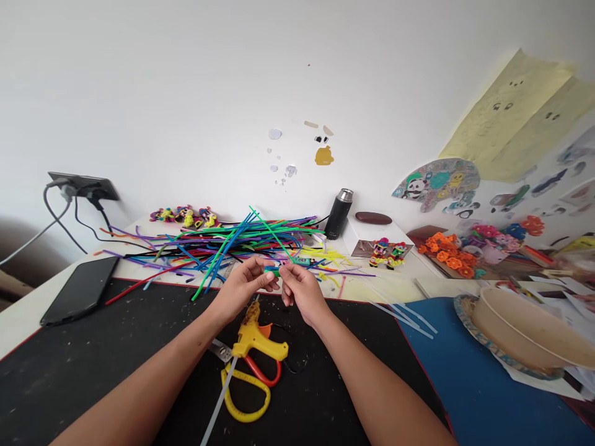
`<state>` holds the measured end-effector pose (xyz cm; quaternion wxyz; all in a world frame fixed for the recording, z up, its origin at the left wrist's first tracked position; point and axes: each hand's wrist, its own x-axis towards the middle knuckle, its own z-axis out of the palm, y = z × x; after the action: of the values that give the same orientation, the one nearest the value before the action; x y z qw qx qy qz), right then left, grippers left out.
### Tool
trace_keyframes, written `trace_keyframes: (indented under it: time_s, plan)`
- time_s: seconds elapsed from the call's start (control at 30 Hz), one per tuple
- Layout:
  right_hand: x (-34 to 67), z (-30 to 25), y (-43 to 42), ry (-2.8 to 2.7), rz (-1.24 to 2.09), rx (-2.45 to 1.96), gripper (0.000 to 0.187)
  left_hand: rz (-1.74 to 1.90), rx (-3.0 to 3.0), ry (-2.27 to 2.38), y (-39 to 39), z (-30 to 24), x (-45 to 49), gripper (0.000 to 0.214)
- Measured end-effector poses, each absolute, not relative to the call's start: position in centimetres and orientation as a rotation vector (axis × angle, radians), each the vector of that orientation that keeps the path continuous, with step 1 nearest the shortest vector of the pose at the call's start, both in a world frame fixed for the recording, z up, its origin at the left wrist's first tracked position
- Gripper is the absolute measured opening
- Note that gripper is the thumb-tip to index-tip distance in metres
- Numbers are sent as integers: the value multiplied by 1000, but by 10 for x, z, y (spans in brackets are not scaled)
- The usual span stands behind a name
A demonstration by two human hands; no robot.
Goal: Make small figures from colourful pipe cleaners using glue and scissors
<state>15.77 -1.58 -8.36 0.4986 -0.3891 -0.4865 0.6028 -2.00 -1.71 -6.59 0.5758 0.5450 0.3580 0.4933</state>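
Between my fingertips is a small blue and green piece of pipe cleaner (271, 271), partly hidden by the fingers. My left hand (244, 284) pinches its left side, and my right hand (300, 286) pinches its right side. Just beneath my hands, a yellow glue gun (255, 337) with a long glue stick in it lies on the black mat (153, 347). Scissors with yellow and red handles (246, 391) lie partly under the glue gun. Behind my hands spreads a heap of coloured pipe cleaners (232, 238).
A phone (81, 290) lies at the left. Along the wall stand small yellow figures (186, 217), a black thermos (339, 214) and a white box (367, 235) with two figures in front. Clear glue sticks (409, 319), orange flowers (446, 253) and a beige bowl (525, 328) are at the right.
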Motion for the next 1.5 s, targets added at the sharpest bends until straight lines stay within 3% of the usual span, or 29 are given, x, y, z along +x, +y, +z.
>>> trace_keyframes:
  time_s: [0.67, 0.9, 1.5]
  plan:
    - [162, -84, -12, -1034, 1437, -936, 55, 1227, 927, 710, -11, -70, -24, 42]
    - [161, -80, -13, -1011, 1424, -956, 62, 1190, 1064, 739, -15, -70, -18, 44]
    - [155, -85, -17, -1076, 1478, -956, 57, 1131, 1285, 814, -14, -78, -15, 43]
